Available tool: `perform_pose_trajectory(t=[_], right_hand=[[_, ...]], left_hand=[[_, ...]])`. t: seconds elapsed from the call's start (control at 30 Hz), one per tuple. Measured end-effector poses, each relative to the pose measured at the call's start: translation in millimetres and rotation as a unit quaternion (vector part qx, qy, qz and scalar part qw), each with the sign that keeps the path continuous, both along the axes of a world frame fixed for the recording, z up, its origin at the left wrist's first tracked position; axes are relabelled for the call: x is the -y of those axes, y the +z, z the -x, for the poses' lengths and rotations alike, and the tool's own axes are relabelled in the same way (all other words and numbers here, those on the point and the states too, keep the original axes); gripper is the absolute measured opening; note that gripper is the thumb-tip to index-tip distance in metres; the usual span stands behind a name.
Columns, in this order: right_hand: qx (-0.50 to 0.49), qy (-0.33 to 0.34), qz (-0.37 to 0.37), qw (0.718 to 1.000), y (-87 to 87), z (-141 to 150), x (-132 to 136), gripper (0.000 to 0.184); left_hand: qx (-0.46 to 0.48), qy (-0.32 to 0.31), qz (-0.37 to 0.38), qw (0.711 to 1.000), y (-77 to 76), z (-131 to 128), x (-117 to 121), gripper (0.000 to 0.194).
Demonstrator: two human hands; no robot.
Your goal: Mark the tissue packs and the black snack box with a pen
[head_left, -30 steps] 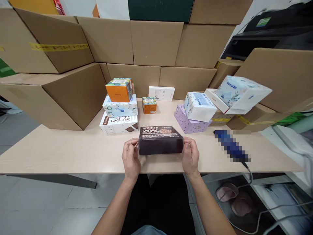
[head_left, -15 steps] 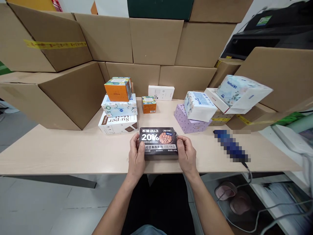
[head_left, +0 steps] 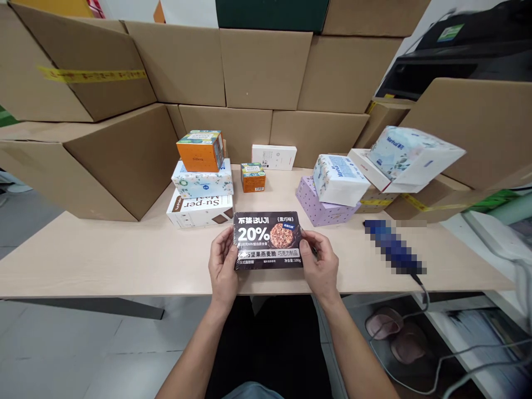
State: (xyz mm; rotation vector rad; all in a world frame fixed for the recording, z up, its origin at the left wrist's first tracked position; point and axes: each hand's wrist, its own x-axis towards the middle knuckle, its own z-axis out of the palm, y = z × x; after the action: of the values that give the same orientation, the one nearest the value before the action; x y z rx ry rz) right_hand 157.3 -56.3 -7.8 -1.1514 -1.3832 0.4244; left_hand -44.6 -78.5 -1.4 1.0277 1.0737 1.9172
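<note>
Between both hands, over the near part of the table, is a black snack box (head_left: 266,240) with "20%" and a round oat cookie printed on its front. My left hand (head_left: 223,266) grips its left edge, thumb on the front face. At the right edge my right hand (head_left: 320,263) holds on with its thumb in front and fingers behind. The front face tilts up toward me. Behind it on the left, a white "Su-per Meal" box (head_left: 201,210) carries a floral tissue pack (head_left: 203,180) and an orange box (head_left: 200,152).
A small orange box (head_left: 253,178) and a flat white box (head_left: 274,157) are at the back. On the right, a tissue pack (head_left: 338,180) rests on a purple dotted box (head_left: 322,208). Cardboard boxes (head_left: 120,160) wall the table (head_left: 124,260). A blurred dark-blue device (head_left: 393,246) with a cable lies right.
The black box has tilted so that its front faces me more squarely, and it has shifted slightly left. My left hand has moved a little left with it.
</note>
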Motion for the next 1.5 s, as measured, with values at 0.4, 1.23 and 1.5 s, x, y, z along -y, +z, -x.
perform_pose_trajectory(t=[0.4, 1.23, 1.5], right_hand=[[-0.038, 0.012, -0.030, 0.999, -11.5, -3.1, 0.7, 0.032], [-0.077, 0.018, 0.059, 0.995, 1.5, -1.7, 1.7, 0.039], [0.081, -0.137, 0.033, 0.987, 0.8, -22.8, -12.7, 0.037]], left_hand=[[0.040, -0.001, -0.049, 0.998, 2.2, -0.7, 6.9, 0.037], [-0.062, 0.021, 0.052, 0.997, 6.2, 1.0, 5.4, 0.041], [-0.023, 0.036, 0.095, 0.995, 6.2, 2.7, 4.6, 0.047]])
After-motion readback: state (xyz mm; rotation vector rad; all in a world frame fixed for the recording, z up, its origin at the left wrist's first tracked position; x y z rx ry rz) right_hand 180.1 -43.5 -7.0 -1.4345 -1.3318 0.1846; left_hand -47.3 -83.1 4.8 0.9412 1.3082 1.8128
